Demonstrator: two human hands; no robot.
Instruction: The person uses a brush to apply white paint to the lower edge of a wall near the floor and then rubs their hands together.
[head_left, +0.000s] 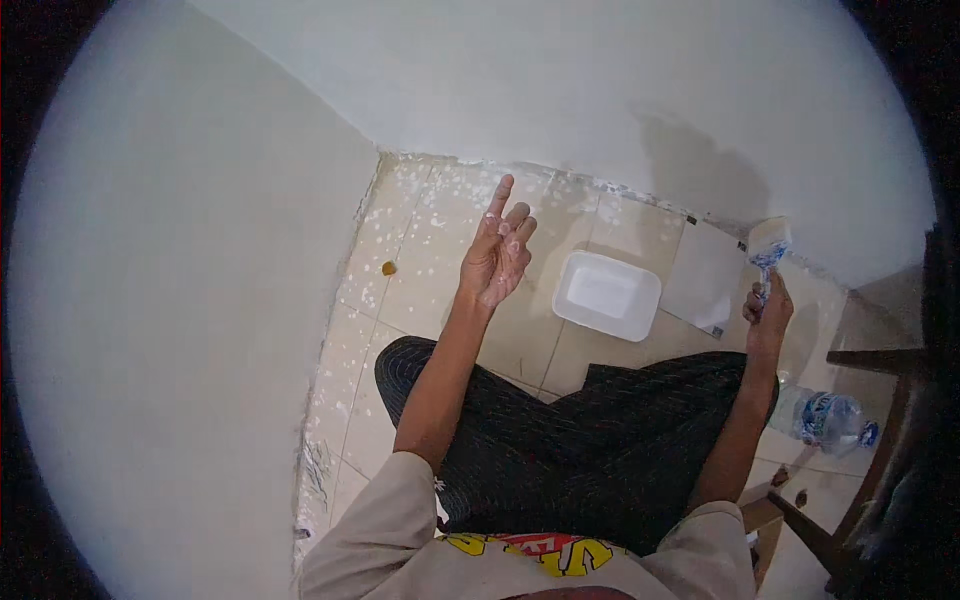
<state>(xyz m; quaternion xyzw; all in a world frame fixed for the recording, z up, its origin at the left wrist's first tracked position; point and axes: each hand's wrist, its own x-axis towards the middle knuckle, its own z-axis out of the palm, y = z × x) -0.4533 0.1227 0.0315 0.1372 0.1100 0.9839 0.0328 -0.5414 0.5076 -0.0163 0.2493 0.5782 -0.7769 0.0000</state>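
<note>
My right hand (771, 301) grips the handle of a paintbrush (769, 244) whose blue-and-white, paint-smeared head points up toward the wall at the right. White smears mark my left hand (499, 251), which is raised over the tiled floor with its index finger stretched out and the others loosely curled. Nothing is held in it. Between my two hands a white plastic tub (609, 295) sits on the floor; its inside looks white, and I cannot tell whether it contains paint. A flat pale sheet (705, 274) with dark corner marks lies beside the tub.
White paint spots cover the floor tiles (420, 217) near the wall corner. A small brownish lump (388, 268) lies at the left. By my right knee a large clear plastic bottle (829, 420) rests on its side, near dark wooden furniture legs (877, 362). Pale walls (480, 82) rise ahead and left.
</note>
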